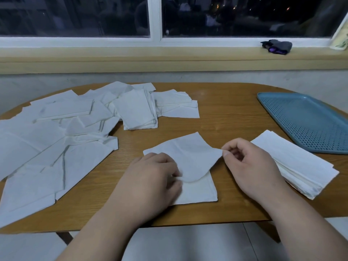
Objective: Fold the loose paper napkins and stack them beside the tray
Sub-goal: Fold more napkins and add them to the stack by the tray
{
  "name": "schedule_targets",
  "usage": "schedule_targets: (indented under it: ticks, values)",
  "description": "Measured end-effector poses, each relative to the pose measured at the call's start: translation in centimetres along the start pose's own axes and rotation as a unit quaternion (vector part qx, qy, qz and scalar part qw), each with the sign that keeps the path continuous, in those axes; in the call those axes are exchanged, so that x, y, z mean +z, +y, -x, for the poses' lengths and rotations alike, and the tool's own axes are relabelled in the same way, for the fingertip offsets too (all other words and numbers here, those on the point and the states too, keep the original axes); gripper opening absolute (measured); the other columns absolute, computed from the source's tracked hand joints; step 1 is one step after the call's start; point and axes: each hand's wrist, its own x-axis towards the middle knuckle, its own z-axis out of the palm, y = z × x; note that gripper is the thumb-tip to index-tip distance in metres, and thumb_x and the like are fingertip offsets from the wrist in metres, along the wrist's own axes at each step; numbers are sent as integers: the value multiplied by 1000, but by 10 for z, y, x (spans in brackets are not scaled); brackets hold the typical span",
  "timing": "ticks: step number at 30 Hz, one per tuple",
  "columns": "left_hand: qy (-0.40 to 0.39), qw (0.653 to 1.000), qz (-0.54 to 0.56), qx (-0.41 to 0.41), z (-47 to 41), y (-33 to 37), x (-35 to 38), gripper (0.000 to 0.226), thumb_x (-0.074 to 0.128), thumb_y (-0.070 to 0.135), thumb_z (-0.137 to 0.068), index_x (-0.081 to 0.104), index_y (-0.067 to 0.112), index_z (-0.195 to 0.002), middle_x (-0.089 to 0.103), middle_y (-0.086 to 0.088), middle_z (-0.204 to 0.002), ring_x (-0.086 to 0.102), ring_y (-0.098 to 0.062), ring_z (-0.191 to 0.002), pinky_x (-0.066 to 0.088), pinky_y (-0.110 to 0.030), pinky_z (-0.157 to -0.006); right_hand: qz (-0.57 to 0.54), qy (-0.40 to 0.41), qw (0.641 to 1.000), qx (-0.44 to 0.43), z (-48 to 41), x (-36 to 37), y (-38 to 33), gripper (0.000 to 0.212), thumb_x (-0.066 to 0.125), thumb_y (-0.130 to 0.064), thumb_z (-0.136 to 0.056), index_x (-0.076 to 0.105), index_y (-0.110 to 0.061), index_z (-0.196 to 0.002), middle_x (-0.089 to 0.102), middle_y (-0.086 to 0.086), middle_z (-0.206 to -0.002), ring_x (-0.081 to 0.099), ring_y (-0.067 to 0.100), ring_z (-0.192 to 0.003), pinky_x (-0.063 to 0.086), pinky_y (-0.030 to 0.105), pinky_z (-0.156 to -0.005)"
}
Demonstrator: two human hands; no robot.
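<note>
Napkin [185, 162] lying near-centre on table [216, 117], mid-fold. Right hand [250, 166] pinching its right corner, lifting; left hand [154, 178] pinching the near fold. Best move: bring corners together squarely, then crease flat. Stack [301, 166] sitting right, just beside tray [308, 121]; loose pile [62, 132] waiting left.

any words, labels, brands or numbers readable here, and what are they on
None can be read.
Half-folded napkin, loose napkins, folded stack, blue tray: plain, no print.
Pale item at the right end of the windowsill: faint green marks, too blurred to tell if they are writing.
Dark bundle on the sill: no lettering visible.
</note>
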Motion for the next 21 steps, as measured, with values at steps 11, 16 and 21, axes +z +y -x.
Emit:
schedule_targets:
  ticks: [11,16,21]
  values:
    - [43,999,14,29,-7,16,-1,24,49,45,-86,69,32,-87,66,17,-90,63,-9,-89,51,-39,-76,95,-31,970,-222,33,21,-12,26,61,-30,-84,71,-29,-109,58,-20,-112,47,1,-114,39,19,-95]
    - [29,999,43,5,-8,18,-3,35,52,58,-79,67,39,-104,62,24,-102,57,-1,-100,45,-32,-89,15,23,991,-128,26,7,-8,20,66,-13,-90,70,-32,-86,62,-22,-93,56,-1,-91,41,8,-72]
    - [36,998,43,1,-12,7,-8,32,46,43,-76,69,39,-97,64,24,-100,60,-5,-98,47,-33,-85,-107,23,993,-49,29,-17,6,26,69,-15,-90,69,-40,-84,69,-11,-82,63,11,-78,50,24,-62]
